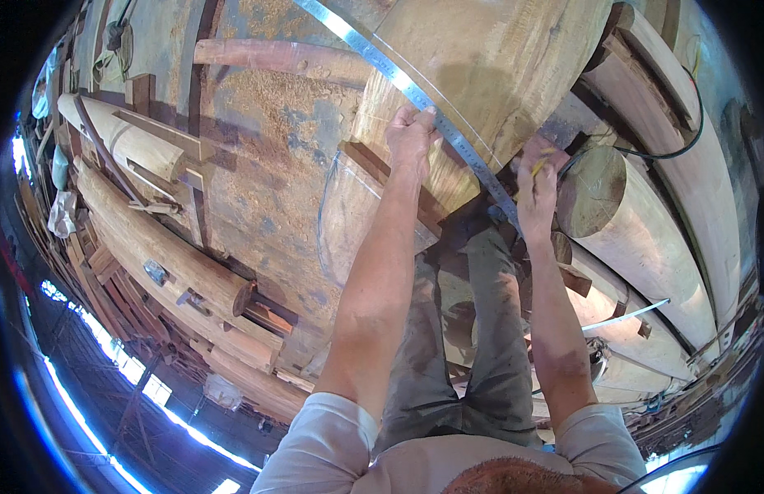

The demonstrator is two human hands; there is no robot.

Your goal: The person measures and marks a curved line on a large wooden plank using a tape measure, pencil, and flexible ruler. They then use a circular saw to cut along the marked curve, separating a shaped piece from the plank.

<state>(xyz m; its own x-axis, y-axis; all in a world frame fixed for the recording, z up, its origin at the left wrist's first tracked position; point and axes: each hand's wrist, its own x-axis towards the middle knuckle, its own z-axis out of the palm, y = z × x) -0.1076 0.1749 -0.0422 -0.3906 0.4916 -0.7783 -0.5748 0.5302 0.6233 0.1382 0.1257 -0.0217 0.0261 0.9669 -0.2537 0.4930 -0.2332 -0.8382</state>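
Observation:
A long steel ruler (390,72) lies slantwise across a broad pale wooden slab (497,49). Its lower end reaches past the slab's near edge. Along its far side, a thin straight line runs on the wood. My left hand (412,138) is closed at the ruler's near edge, with the thumb side on the metal. Beyond the slab's near right corner, my right hand (537,198) holds a slim yellow pencil (544,162) between bent fingers, close to the ruler's lower end. Some of the right fingers are blurred or hidden.
A thick log (592,193) and long curved timbers (645,82) lie on the right, with a black cable (687,152) over them. More round logs (164,239) lie on the left. Sawdust covers the floor (267,132). A dark wooden block (374,165) sits against the slab.

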